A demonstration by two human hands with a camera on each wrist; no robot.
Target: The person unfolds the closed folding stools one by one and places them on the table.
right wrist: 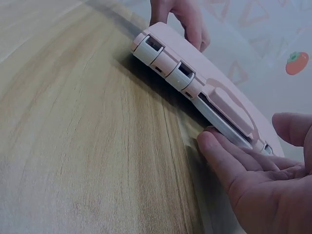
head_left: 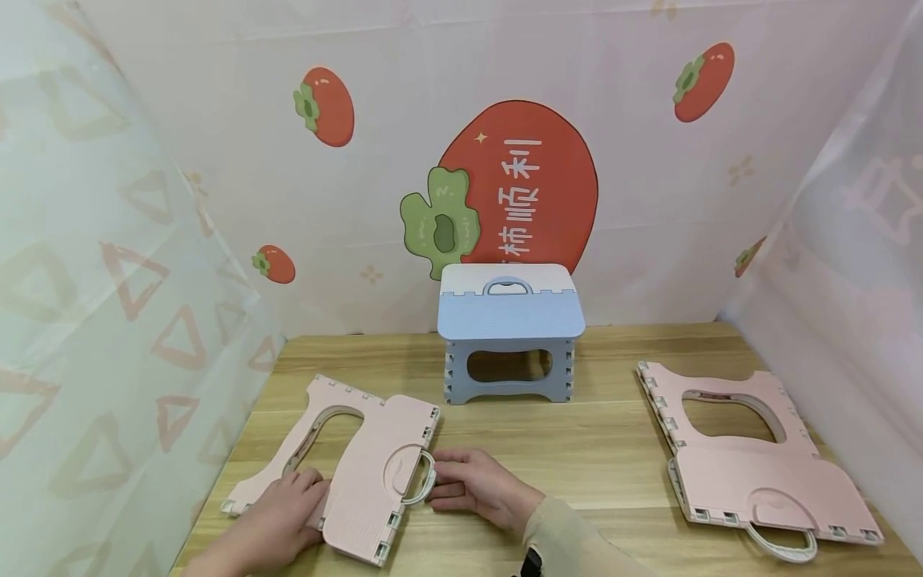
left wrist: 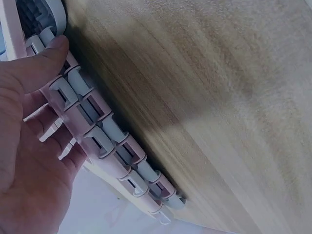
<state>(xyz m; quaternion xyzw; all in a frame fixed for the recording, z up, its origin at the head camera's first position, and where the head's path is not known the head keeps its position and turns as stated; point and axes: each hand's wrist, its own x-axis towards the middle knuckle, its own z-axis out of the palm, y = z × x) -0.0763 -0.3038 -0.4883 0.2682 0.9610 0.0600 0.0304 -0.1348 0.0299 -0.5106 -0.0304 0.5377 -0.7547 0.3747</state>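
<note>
A pink folding stool [head_left: 375, 481], folded flat, lies at the left of the table. My left hand [head_left: 277, 513] grips its near hinged edge; in the left wrist view the thumb [left wrist: 46, 61] presses on the grey and pink hinges [left wrist: 100, 131]. At the stool's handle [head_left: 427, 479] is my right hand [head_left: 483, 490]. In the right wrist view its fingers [right wrist: 234, 161] reach fairly straight to the underside of the stool's edge, and the thumb stands apart from it. Whether these fingertips touch the stool is hard to tell.
A blue and white folding stool [head_left: 510, 320] stands unfolded at the back middle of the wooden table [head_left: 577, 449]. Another pink folding stool [head_left: 771, 473] lies folded flat at the right. Printed cloth walls [head_left: 375, 184] enclose the back and sides.
</note>
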